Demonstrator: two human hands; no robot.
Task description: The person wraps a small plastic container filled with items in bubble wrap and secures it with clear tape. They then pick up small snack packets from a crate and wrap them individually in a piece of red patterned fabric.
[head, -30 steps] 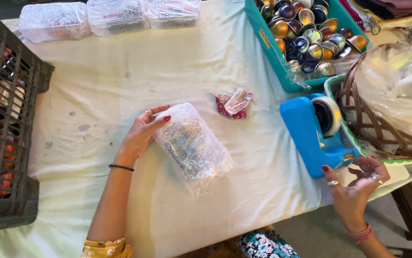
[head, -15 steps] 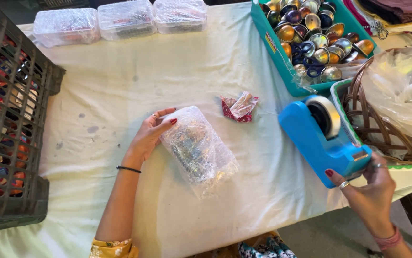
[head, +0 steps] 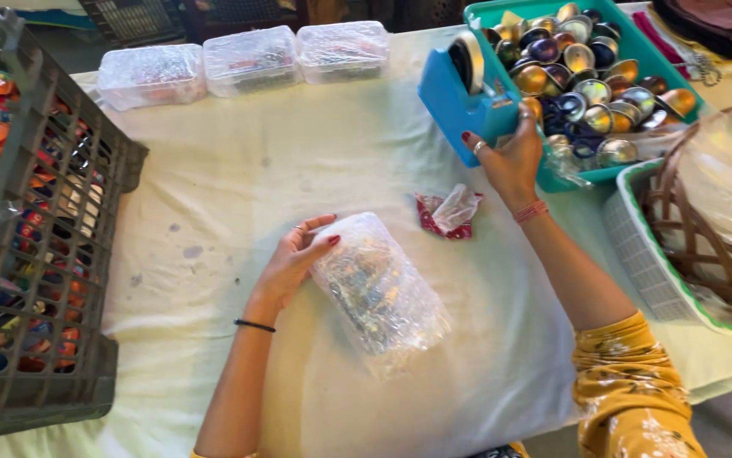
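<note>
Resting on the cloth-covered worktop (head: 239,170), the left hand (head: 294,259) is pressing loosely curled, unclosed fingers against a soft bubble-wrapped bundle (head: 379,293) lying mid-worktop. The right hand (head: 506,157) is lifting a boxy blue plastic tape dispenser (head: 463,89), fingers clamped around its base, beside a teal tray (head: 629,165) of shiny round metal cups.

Soft, even daylight, faint shadows, slight blur and wide-angle edge distortion.

Plenty of open cloth (head: 239,178) mid-table; grey crate (head: 35,254) walls off the left, teal tray (head: 553,174) and basket (head: 705,246) crowd the right.
</note>
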